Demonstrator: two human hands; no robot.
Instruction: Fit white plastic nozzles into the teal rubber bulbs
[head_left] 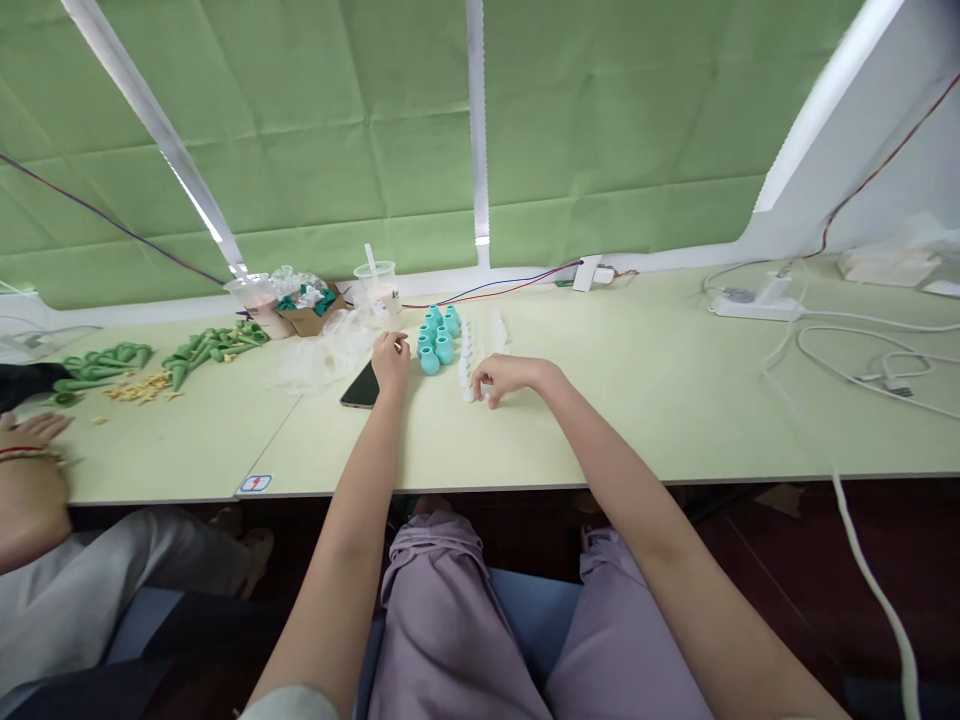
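My left hand (391, 362) is curled closed beside the dark phone (363, 388), left of a cluster of turquoise, round-bodied pieces with open necks (436, 340). What its fingers hold, if anything, is too small to make out. My right hand (504, 378) bends down at the near end of the small white pieces (465, 358), which lie in a row running away from me. Its thumb and fingers close around one small white piece (486, 390) at the tabletop. A second, fainter white row (499, 330) lies just beyond that hand.
Crumpled clear plastic (322, 355), a cup with a straw (379, 287) and a small cardboard box (309, 316) stand behind on the left. Green parts (202, 350) and yellow bits (142, 388) lie near a co-worker's hand (34, 430). A power strip (756, 305) with white cables sits at right.
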